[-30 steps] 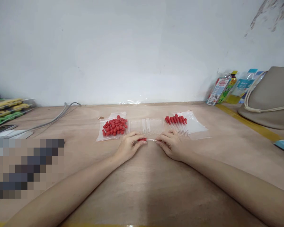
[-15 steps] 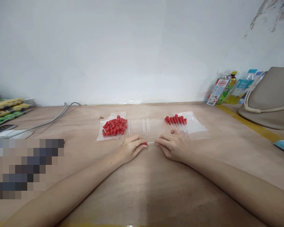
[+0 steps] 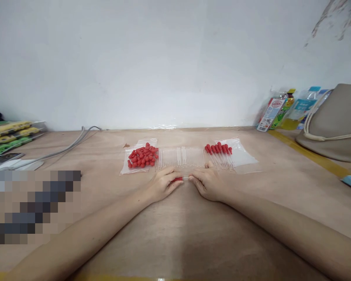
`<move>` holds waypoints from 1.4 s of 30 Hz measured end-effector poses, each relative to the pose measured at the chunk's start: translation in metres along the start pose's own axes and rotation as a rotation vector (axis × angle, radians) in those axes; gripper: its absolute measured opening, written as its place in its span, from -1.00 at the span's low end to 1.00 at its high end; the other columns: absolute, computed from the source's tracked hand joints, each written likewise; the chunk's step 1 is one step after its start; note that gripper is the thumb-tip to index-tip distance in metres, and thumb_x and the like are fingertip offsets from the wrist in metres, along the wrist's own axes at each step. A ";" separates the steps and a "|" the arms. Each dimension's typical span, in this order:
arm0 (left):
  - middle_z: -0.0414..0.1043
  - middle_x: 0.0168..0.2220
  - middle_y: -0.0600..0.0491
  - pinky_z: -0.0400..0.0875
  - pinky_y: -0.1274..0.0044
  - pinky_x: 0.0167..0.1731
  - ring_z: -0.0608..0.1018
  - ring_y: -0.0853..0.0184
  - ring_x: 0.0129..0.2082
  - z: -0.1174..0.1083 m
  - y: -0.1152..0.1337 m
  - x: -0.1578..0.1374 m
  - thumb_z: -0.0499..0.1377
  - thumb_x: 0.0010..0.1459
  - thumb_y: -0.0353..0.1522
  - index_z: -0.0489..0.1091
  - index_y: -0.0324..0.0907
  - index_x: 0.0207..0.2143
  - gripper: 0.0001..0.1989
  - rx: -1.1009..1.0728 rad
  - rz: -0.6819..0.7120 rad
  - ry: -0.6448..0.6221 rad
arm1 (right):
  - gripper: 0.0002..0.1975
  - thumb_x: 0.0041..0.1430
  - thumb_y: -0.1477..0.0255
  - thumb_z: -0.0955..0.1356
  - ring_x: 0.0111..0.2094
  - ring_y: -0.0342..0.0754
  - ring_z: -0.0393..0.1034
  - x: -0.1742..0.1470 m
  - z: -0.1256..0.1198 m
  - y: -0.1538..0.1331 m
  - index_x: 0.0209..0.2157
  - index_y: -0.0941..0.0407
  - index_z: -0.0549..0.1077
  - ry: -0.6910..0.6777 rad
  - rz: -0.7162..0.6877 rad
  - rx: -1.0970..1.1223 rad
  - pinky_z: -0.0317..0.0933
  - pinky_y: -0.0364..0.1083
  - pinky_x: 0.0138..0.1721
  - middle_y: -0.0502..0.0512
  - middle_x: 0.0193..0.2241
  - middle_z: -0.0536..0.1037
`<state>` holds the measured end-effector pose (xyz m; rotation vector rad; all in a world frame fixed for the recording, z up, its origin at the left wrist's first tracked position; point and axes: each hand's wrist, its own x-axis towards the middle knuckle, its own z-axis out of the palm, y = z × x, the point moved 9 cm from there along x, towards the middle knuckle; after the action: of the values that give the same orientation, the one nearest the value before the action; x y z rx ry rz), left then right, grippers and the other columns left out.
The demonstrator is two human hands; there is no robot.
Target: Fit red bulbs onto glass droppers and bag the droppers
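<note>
Between thumb and fingers, my left hand (image 3: 163,184) pinches a red rubber dropper bulb (image 3: 178,179). A thin clear glass tube (image 3: 186,178) runs level from the bulb's end into the closed fingers of my right hand (image 3: 207,182). Just beyond the hands lies a row of clear glass droppers' tubes (image 3: 166,157). A pile of loose red bulbs (image 3: 142,156) rests on a plastic bag (image 3: 125,166) at the left. Several droppers with red bulbs fitted (image 3: 219,148) lie side by side at the right, partly on another plastic bag (image 3: 241,153).
Bottles and a carton (image 3: 270,113) stand by the wall at the right, beside a grey-beige bag (image 3: 335,121). A grey cable (image 3: 67,147), a phone (image 3: 6,159) and yellow and green packs (image 3: 14,136) are at the left. Yellow tape (image 3: 312,154) crosses the wooden table.
My right hand has come closer to the left, so less of the glass tube shows between them. More of the red bulb now shows at my left fingers.
</note>
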<state>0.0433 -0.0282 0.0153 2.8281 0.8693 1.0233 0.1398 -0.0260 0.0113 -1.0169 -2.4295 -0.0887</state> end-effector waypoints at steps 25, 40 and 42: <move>0.30 -0.22 0.00 0.34 0.51 -0.27 0.40 0.35 -0.29 0.002 -0.013 0.001 0.06 0.13 -0.38 0.32 -0.16 -0.13 -0.77 -0.043 -0.169 -0.094 | -0.67 0.03 0.25 0.18 -0.45 0.00 0.33 -0.007 -0.050 0.151 -0.64 0.10 0.41 -0.034 0.866 -0.259 -0.07 -0.10 -0.44 0.10 -0.58 0.47; 0.33 -0.31 0.01 0.33 0.53 -0.34 0.40 0.38 -0.35 0.007 -0.016 0.000 0.05 0.14 -0.38 0.37 -0.20 -0.27 -0.85 -0.049 -0.186 -0.137 | -0.61 0.05 0.18 0.14 -0.42 -0.01 0.31 0.000 -0.029 0.137 -0.62 0.10 0.39 -0.079 0.788 -0.263 -0.05 0.00 -0.26 0.06 -0.56 0.45; 0.33 -0.31 0.01 0.32 0.53 -0.34 0.40 0.38 -0.35 0.008 -0.016 0.000 0.04 0.15 -0.38 0.37 -0.20 -0.28 -0.85 -0.047 -0.184 -0.142 | -0.63 0.07 0.23 0.14 -0.39 -0.01 0.30 0.007 -0.019 0.128 -0.61 0.11 0.40 -0.116 0.757 -0.257 -0.07 0.02 -0.22 0.07 -0.55 0.45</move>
<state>0.0396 -0.0135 0.0059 2.6814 1.0516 0.7989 0.2309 0.0659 0.0151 -2.0319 -1.9970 -0.0809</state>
